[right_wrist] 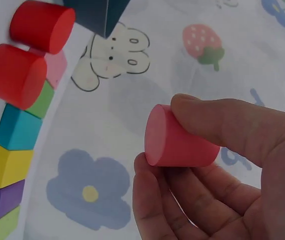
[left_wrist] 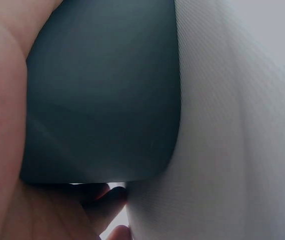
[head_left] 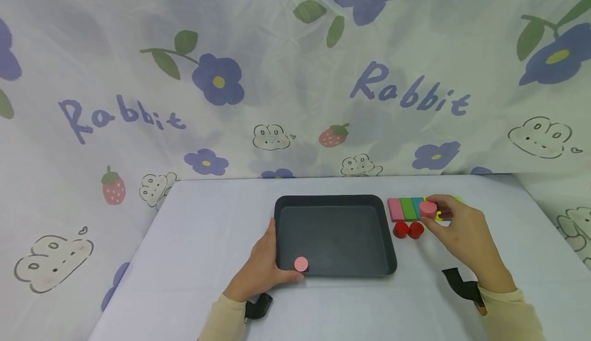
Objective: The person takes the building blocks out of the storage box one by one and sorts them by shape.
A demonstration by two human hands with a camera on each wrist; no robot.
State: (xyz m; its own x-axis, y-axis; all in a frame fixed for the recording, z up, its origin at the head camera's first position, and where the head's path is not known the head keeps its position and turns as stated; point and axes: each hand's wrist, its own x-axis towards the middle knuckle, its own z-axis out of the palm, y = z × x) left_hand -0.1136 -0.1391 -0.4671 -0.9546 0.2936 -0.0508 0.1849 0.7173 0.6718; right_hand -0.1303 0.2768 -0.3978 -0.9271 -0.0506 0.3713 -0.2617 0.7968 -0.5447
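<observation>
My right hand (head_left: 466,231) pinches a pink cylinder block (right_wrist: 182,140) between thumb and fingers. In the head view it is raised over a row of coloured blocks (head_left: 408,209), partly hiding that row's right part. A dark grey rectangular tray (head_left: 337,238) lies on the table, and my left hand (head_left: 258,266) holds its near left corner, thumb along the near edge and fingers along the left side. Inside the tray, near that corner, stands another pink cylinder block (head_left: 301,264). Two red cylinder blocks (head_left: 400,229) stand side by side just in front of the row.
The row, right of the tray, includes a pink block (head_left: 395,209), a teal block (right_wrist: 17,127), a yellow block (right_wrist: 10,166) and a purple block (right_wrist: 4,199). A white cloth covers the table (head_left: 184,238). Behind it hangs a printed curtain (head_left: 286,89).
</observation>
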